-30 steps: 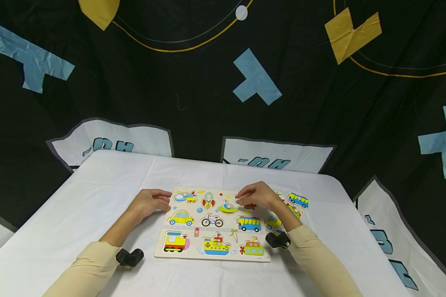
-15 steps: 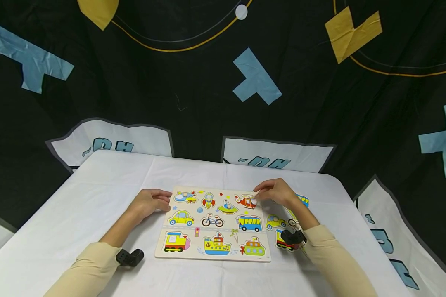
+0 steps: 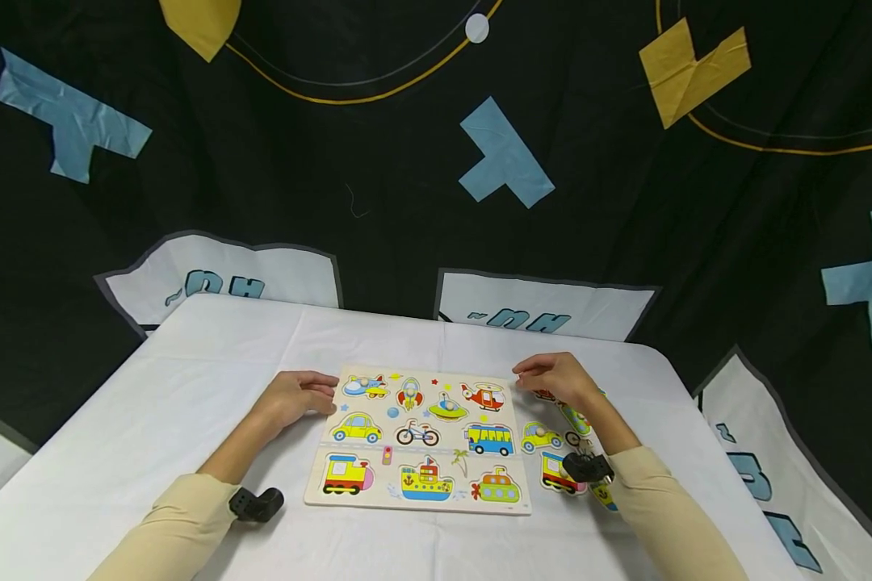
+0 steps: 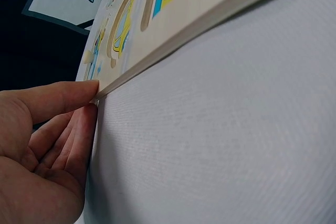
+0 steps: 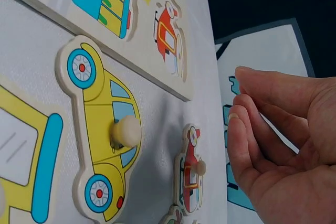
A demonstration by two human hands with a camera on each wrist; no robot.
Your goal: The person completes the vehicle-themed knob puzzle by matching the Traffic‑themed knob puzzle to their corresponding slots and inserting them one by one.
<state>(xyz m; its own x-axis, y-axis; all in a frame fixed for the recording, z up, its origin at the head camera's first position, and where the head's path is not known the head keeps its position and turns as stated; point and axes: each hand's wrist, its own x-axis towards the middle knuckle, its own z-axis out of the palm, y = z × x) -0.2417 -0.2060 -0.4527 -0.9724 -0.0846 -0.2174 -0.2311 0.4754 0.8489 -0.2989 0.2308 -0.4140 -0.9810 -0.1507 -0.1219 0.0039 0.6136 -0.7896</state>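
Note:
A wooden puzzle board (image 3: 417, 504) with printed vehicles lies on the table. My left hand (image 3: 294, 399) touches its left edge; the left wrist view has the fingertips against the board (image 4: 157, 51). Knobbed airplane (image 3: 366, 386), rocket (image 3: 409, 395) and flying saucer (image 3: 447, 409) pieces sit in the board. My right hand (image 3: 559, 381) hovers beyond the board's right edge with loosely bent fingers and thumb, holding nothing. Nearest it in the right wrist view, a red helicopter piece (image 5: 188, 187) lies on the table. Beside that is a yellow car piece (image 5: 102, 140).
Several loose knobbed pieces lie right of the board, including a train (image 3: 558, 474); the right forearm covers some. Black wrist cameras (image 3: 256, 504) sit at both wrists. The table has a white cloth (image 3: 378, 549), and a black patterned backdrop (image 3: 378, 194) hangs behind.
My right hand has moved right, from the board's helicopter recess to above the loose pieces, uncovering that recess. The left hand stays at the board's left edge.

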